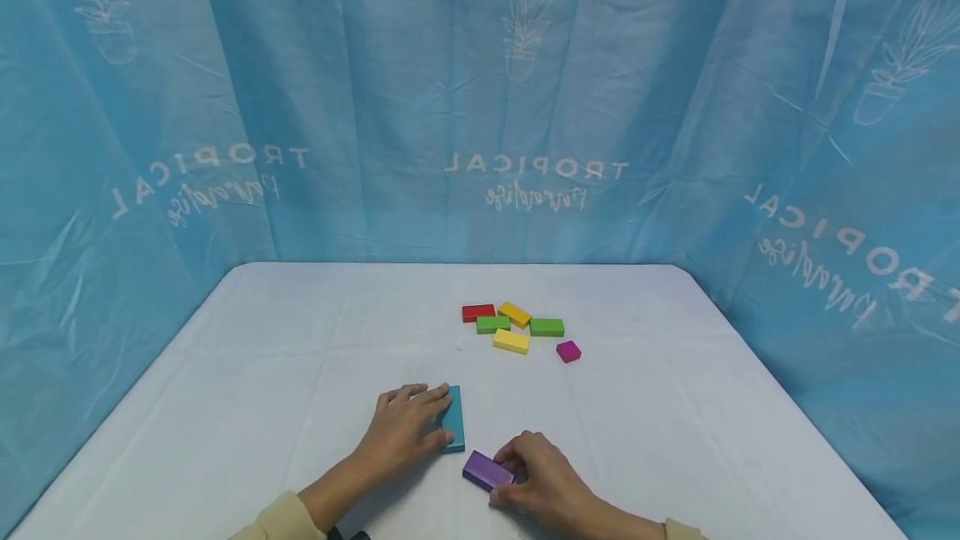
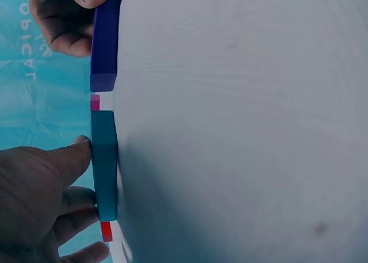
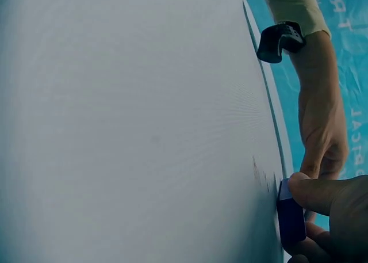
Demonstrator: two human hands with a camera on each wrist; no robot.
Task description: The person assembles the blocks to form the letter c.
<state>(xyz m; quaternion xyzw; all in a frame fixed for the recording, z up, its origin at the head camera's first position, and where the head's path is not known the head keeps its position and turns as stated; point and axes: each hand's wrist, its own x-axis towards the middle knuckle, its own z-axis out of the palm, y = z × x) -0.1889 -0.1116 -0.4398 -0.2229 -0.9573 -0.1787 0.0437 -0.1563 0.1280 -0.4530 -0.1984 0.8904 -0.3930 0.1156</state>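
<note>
A teal rectangular block (image 1: 454, 423) lies flat on the white table, its long side running away from me. My left hand (image 1: 408, 427) rests on it, thumb near its close end and fingertips at its far end. In the left wrist view those fingers look fairly straight along the upper side of the teal block (image 2: 104, 165). Just right of and nearer than it, my right hand (image 1: 542, 477) pinches a purple block (image 1: 486, 471) by its right end, thumb on the near side and fingers on the far side. The right wrist view shows the purple block (image 3: 292, 220) low at the table surface.
Beyond the hands lie small blocks: a red one (image 1: 478, 312), an orange one (image 1: 514, 314), two green ones, a yellow one (image 1: 512, 341) and a magenta cube (image 1: 568, 352). A blue printed curtain (image 1: 405, 107) encloses the table (image 1: 315, 332) at back and sides.
</note>
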